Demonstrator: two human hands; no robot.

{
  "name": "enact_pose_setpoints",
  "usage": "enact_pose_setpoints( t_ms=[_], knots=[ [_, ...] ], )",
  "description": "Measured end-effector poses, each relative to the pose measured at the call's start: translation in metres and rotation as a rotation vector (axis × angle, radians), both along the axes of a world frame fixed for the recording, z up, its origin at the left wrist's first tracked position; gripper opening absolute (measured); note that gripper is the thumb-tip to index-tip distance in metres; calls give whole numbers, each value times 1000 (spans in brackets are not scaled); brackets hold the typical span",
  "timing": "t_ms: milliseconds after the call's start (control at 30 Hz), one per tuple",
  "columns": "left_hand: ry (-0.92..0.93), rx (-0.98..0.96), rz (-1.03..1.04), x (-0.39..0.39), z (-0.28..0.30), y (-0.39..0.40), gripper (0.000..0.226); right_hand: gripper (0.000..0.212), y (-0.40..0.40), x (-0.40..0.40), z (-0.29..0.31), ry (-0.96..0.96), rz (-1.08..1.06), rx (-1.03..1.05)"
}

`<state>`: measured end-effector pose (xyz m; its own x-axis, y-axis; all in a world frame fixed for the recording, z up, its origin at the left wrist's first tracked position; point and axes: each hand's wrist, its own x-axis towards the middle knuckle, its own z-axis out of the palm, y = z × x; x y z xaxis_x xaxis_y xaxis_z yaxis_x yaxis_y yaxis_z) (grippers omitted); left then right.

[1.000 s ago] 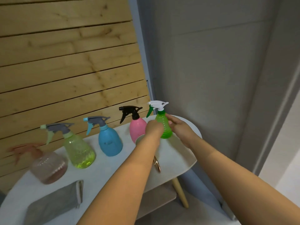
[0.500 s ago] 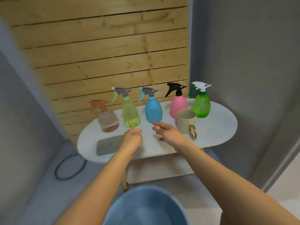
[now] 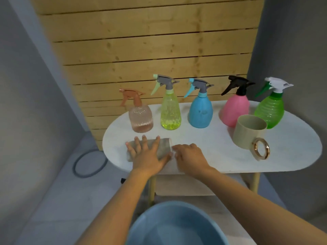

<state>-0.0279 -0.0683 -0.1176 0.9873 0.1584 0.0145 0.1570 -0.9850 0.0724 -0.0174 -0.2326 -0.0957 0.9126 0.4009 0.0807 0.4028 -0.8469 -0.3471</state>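
Note:
A folded grey cloth lies near the front left edge of the white oval table. My left hand lies flat on it with fingers spread, covering most of it. My right hand is just to the right, and its bent fingers pinch the cloth's right edge. Along the back of the table stand several spray bottles: a clear pink one, a yellow-green one, a blue one, a pink one and a green one.
A beige mug with a gold ring handle stands at the right, in front of the pink and green bottles. A blue basin sits on the floor below me. A dark hose loop lies left of the table. A slatted wood wall is behind.
My hands left the green bottle, came back to the left and down, and now rest on the grey cloth. My view pulled back and turned left.

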Motion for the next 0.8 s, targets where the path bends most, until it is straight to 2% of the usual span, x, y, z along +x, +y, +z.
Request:
enact_pose_setpoints(
  t_ms=[100, 267, 333, 467, 600, 700, 800],
  knots=[
    [-38, 32, -36, 0, -7, 25, 68, 42, 8, 5, -4, -36, -17, 29],
    [-10, -24, 284, 5, -3, 101, 63, 44, 8, 3, -12, 10, 89, -48],
    [11, -52, 333, 12, -1, 104, 62, 44, 2, 3, -12, 12, 105, -52],
    [-51, -36, 213, 12, 0, 64, 59, 43, -12, 0, -6, 23, 84, -17],
    [-26, -17, 0, -4, -5, -9, 59, 43, -37, 0, 8, -29, -66, 18],
    [-9, -24, -158, -3, -11, -65, 60, 47, -65, 0, 20, -17, -88, 35],
    [10, -61, -163, 27, -3, -80, 58, 47, -92, -5, 26, -41, -102, 54]
  ],
)
